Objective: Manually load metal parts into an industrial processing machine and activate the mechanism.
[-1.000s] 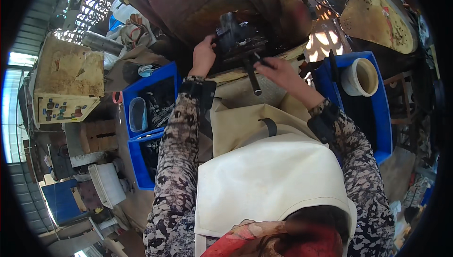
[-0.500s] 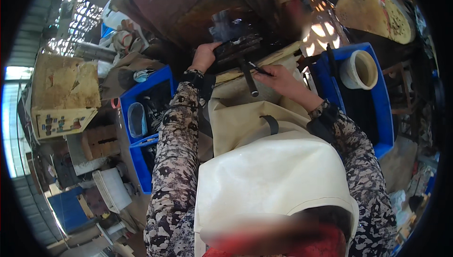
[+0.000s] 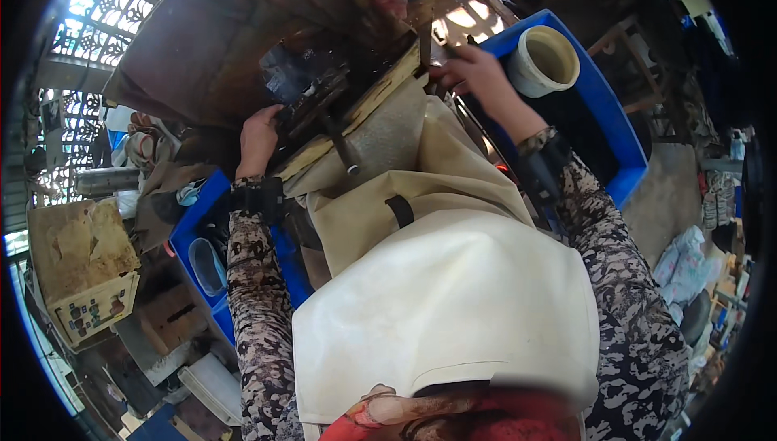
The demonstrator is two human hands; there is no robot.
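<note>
My left hand [image 3: 259, 140] is curled at the left end of a dark metal fixture [image 3: 312, 109], fingertips against its edge; what it grips is hidden. From that fixture a dark rod-shaped handle [image 3: 343, 146] sticks out toward me, with neither hand on it. My right hand [image 3: 479, 78] is raised beside the left edge of the right-hand blue bin [image 3: 627, 129]. Its fingers are bent together around something dark and small, too blurred to name. Behind the fixture, a bluish-grey patch [image 3: 285, 75] shows under a brownish-red hood [image 3: 218, 44].
A pale wooden strip [image 3: 388, 89] edges the work place, against my cream apron [image 3: 437, 295]. Inside the right bin stands a whitish round bucket [image 3: 544, 61]. Another blue bin [image 3: 184, 226] with dark contents lies left of my left arm. Cardboard boxes [image 3: 81, 239] stand farther left.
My right hand has moved from beside the rod handle up and right toward the right bin. My left hand stays at the fixture. The whole view has turned and shifted.
</note>
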